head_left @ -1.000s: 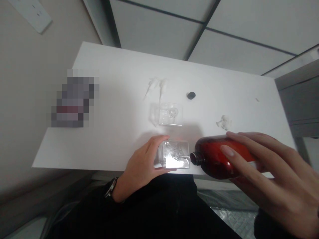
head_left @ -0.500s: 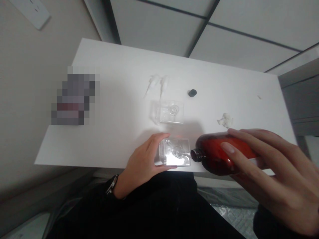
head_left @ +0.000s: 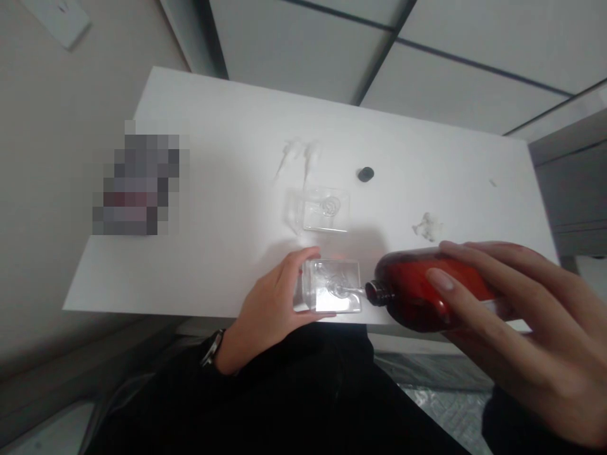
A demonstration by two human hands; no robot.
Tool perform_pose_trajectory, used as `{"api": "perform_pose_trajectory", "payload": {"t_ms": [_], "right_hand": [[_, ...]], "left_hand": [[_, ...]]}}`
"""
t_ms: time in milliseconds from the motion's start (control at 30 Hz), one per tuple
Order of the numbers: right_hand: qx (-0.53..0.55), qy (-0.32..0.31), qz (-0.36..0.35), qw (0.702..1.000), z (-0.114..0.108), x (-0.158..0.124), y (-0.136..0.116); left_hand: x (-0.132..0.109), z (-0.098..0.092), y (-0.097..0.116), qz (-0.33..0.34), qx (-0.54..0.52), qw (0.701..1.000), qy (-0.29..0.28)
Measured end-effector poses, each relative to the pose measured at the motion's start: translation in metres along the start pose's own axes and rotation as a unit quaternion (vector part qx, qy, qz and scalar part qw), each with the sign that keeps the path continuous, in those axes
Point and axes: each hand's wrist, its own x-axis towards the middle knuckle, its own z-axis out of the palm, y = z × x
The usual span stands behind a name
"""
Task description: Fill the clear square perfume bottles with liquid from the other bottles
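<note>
A clear plastic box (head_left: 337, 285) stands at the table's near edge, and my left hand (head_left: 272, 300) grips it from the left side, thumb and fingers on opposite sides. My right hand (head_left: 521, 322) is wrapped round a red translucent bottle (head_left: 422, 291) tipped on its side, its uncapped dark neck pointing left over the box's right edge. A thin clear stream runs from the neck into the box. Just behind is a second clear box (head_left: 326, 210), which no hand touches.
On the white table (head_left: 213, 253) lie a black cap (head_left: 365, 174), two white wispy pieces (head_left: 310, 157) at the back, and a crumpled whitish scrap (head_left: 427, 226) at the right. A pixelated object (head_left: 137, 183) is at the far left. Cabinet panels (head_left: 308, 44) stand behind the table.
The view has shifted very slightly. The bottle's neck is a little further right relative to the box; both hands keep their holds.
</note>
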Motion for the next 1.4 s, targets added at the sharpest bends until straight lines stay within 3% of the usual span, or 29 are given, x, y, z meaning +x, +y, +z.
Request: {"api": "perform_pose_trajectory", "payload": {"t_ms": [67, 133, 700, 1400], "right_hand": [[-0.03, 0.022, -0.042, 0.998, 0.0, 0.002, 0.0], [-0.044, 0.046, -0.029, 0.998, 0.001, 0.003, -0.001], [-0.022, 0.034, -0.042, 0.998, -0.003, 0.004, 0.001], [-0.025, -0.016, -0.067, 0.997, -0.012, -0.013, 0.024]], "left_hand": [[0.0, 0.0, 0.0, -0.003, 0.0, 1.0, -0.002], [-0.001, 0.0, 0.0, -0.006, 0.001, 1.0, -0.002], [-0.002, 0.002, -0.002, -0.025, -0.011, 1.0, 0.002], [-0.003, 0.001, 0.0, -0.047, -0.017, 0.999, -0.001]]}}
